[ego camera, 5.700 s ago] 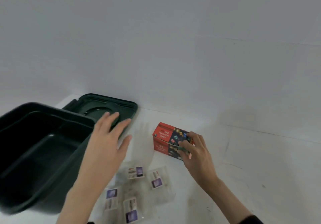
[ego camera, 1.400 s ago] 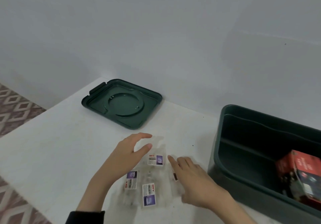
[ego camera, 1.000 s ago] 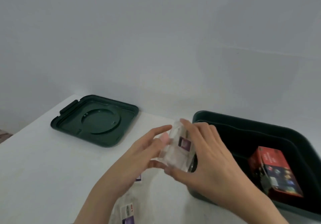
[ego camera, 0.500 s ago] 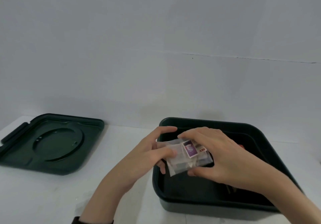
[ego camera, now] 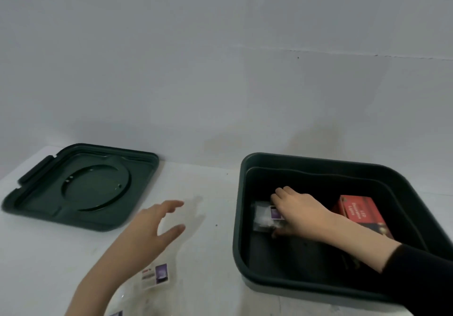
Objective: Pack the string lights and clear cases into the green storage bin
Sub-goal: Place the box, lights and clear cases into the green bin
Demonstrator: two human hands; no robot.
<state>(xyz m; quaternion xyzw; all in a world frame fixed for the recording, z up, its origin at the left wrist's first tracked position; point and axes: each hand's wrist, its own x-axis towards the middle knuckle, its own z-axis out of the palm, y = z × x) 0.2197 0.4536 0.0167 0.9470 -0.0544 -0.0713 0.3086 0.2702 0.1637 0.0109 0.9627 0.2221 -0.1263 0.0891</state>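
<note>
- I counted one rounded green bin [ego camera: 238, 207], with one red cardboard box [ego camera: 360, 214] inside.
- My right hand [ego camera: 301, 214] gripped one glossy clear case [ego camera: 263, 216] inside it.
- My left hand [ego camera: 149, 227] hung spread above two labelled cases [ego camera: 157, 276] outside.

We run a single view: a head-worn wide-angle camera, aimed forward and down across the white table [ego camera: 215, 188] at the plain wall [ego camera: 220, 58], which fills the upper half. It sits close in, so the left hand [ego camera: 147, 230] and right hand [ego camera: 301, 210] enter from the bottom edge. The lid [ego camera: 81, 188] is frame-left. The green bin [ego camera: 318, 162] is frame-right and runs off the right edge. The clear case [ego camera: 263, 215] gripped by the right hand shows a label, too blurred to read.
</note>
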